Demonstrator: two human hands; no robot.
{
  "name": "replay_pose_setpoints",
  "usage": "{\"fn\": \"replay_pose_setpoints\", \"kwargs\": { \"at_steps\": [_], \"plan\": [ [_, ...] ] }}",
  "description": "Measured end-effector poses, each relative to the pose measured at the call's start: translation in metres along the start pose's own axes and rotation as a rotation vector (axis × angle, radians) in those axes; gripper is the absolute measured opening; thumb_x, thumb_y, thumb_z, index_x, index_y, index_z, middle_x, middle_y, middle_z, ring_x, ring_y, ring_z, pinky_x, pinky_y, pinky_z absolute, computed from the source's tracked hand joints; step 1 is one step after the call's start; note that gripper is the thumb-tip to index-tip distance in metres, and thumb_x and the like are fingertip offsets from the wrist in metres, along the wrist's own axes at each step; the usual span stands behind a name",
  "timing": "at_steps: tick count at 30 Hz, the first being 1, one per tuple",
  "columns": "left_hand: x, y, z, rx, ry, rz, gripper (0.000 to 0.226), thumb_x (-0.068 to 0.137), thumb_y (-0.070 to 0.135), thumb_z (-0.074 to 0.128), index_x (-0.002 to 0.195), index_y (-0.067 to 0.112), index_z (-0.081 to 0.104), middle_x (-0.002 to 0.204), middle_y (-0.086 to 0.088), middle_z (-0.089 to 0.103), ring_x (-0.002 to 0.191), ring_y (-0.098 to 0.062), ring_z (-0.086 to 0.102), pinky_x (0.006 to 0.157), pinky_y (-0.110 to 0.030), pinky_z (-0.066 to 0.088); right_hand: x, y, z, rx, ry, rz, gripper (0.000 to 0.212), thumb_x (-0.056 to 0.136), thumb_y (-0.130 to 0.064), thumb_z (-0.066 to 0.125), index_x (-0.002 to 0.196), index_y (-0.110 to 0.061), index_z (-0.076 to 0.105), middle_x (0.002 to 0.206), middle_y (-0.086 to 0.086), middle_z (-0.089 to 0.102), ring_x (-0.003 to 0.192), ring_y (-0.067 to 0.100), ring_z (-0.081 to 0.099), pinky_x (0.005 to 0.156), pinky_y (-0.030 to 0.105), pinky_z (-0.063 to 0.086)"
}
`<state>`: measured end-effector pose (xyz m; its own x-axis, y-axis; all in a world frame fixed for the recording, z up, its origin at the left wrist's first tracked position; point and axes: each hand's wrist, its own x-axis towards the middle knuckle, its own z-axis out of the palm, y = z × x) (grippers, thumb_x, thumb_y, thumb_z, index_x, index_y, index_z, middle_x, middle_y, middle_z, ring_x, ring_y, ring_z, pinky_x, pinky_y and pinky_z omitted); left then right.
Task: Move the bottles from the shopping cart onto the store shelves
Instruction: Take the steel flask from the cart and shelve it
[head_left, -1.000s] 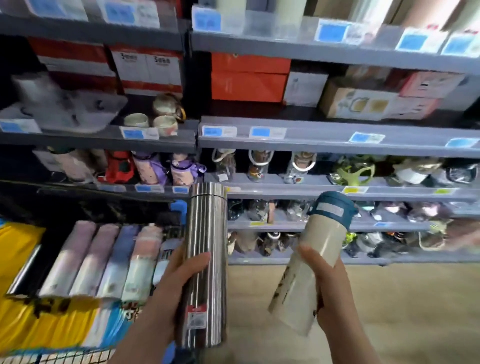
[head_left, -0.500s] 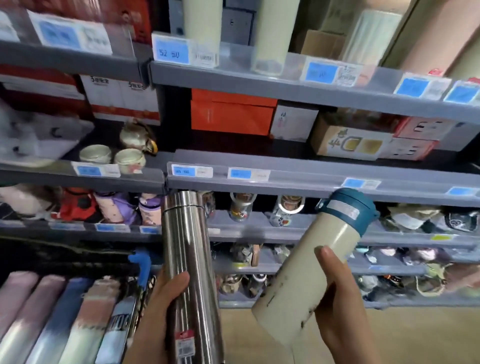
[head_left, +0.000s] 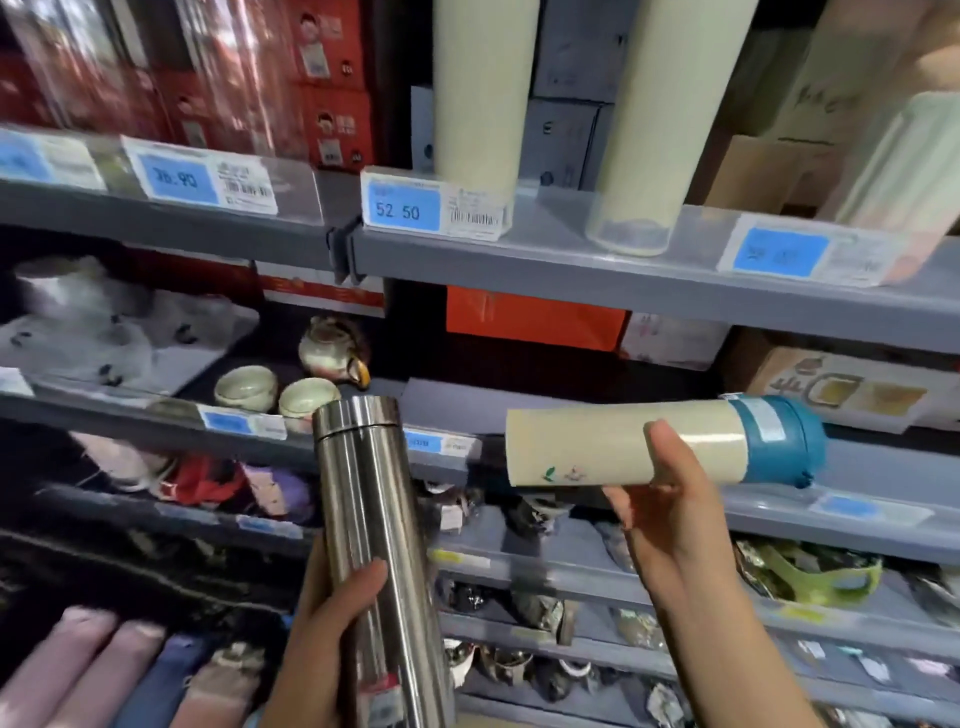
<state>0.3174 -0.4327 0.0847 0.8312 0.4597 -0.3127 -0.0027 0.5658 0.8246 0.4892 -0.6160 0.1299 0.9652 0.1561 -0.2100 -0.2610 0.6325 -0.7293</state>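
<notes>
The cream bottle (head_left: 623, 447) with the blue cap (head_left: 784, 447) lies on its side in the air, cap pointing right, held in the right hand (head_left: 670, 509). The thumb (head_left: 662, 441) presses across the front of the body while the other fingers curl round it from below and behind, so the hand is clamped on the bottle. A small leaf print shows near its base end.

Left of the cream bottle, and apart from it, the steel bottle (head_left: 374, 545) stands nearly upright, its top leaning slightly left. The left hand (head_left: 322, 639) grips its lower half, thumb (head_left: 363, 582) wrapped across the front.

Above the cream bottle runs the upper grey shelf (head_left: 571, 270), where two tall cream bottles (head_left: 483, 88) stand upright just behind a clear rail; only their lower parts are in view. A blue price tag (head_left: 402, 208) reading 52 50 sits on the rail left of them. Grey boxes (head_left: 566, 124) stand behind them, and red boxes (head_left: 322, 78) further left.

Behind the top of the steel bottle, on the next shelf down, sit two pale cups (head_left: 244, 387) side by side and a small teapot (head_left: 332, 348) behind them. An orange box (head_left: 535, 317) rests above the cream bottle's base, and a cardboard box (head_left: 852, 389) lies just beyond its cap.

Below both bottles, lower shelves hold blurred small goods. At lower left, pastel bottles (head_left: 104, 670) lie side by side
</notes>
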Motion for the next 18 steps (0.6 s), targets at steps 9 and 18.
{"fn": "replay_pose_setpoints", "kwargs": {
  "at_steps": [9, 18],
  "plan": [
    [0.014, 0.003, 0.023, -0.088, 0.148, 0.151, 0.114, 0.019, 0.049, 0.095, 0.124, 0.026, 0.059, 0.107, -0.021, 0.069, 0.077, -0.032, 0.069, 0.058, -0.042, 0.056, 0.066, -0.007, 0.019, 0.063, 0.188, -0.04, 0.071, 0.079, -0.016, 0.077, 0.138, -0.012, 0.037, 0.127, 0.008, 0.062, 0.106, 0.022, 0.066, 0.066, 0.032, 0.06],
    [0.017, -0.008, 0.022, -0.067, 0.104, 0.132, 0.078, 0.044, 0.037, 0.088, 0.117, 0.033, 0.062, 0.096, -0.013, 0.071, 0.072, -0.029, 0.069, 0.057, -0.041, 0.055, 0.084, 0.003, 0.018, -0.218, 0.181, -0.177, 0.066, 0.075, -0.012, 0.08, 0.126, -0.02, 0.038, 0.115, 0.003, 0.063, 0.101, 0.017, 0.066, 0.086, 0.039, 0.056]
  ]
}}
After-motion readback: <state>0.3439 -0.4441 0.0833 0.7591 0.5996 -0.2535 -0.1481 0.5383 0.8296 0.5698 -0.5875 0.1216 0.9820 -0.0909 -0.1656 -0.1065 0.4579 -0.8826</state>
